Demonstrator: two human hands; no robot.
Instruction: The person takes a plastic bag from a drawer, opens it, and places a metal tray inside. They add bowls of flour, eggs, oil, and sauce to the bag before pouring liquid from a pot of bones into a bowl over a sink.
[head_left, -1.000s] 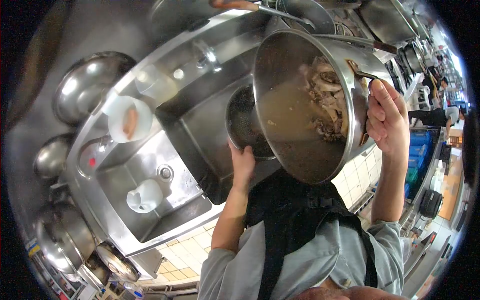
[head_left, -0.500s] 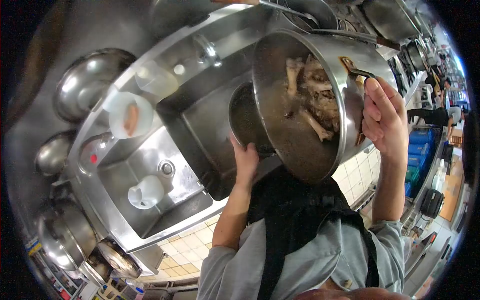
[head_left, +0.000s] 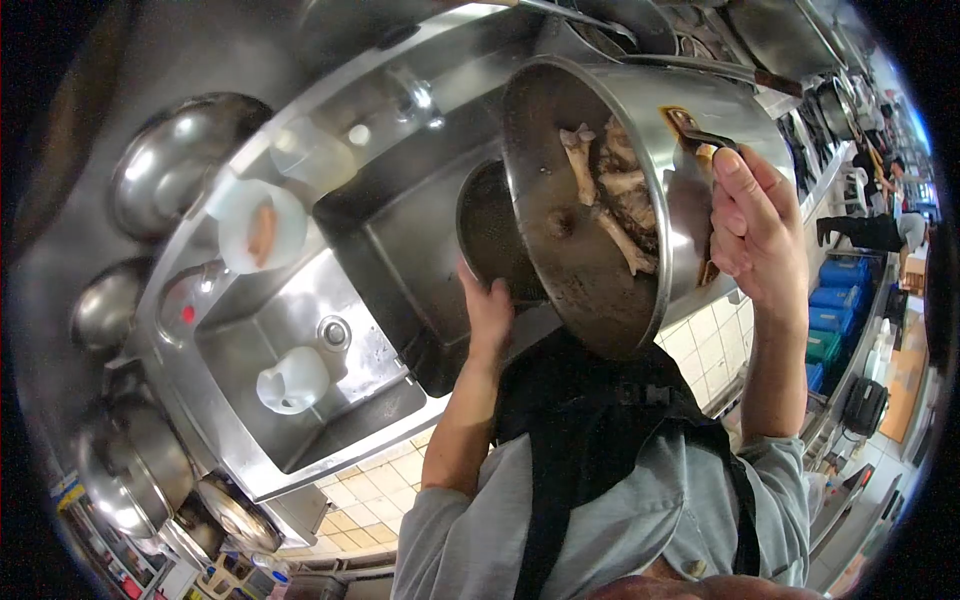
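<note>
1. A steel sink (head_left: 300,330) sits in a kitchen counter.
2. The pot (head_left: 640,180), tipped steeply over the sink, holds bones (head_left: 610,200).
3. The right hand (head_left: 755,225) is clenched around the pot's handle.
4. The left hand (head_left: 488,315) grips a strainer (head_left: 490,235) at the pot's rim.

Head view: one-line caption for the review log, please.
Both hands tilt a large steel pot of bones over a strainer in a steel sink; right hand on the handle, left hand under the strainer.
</note>
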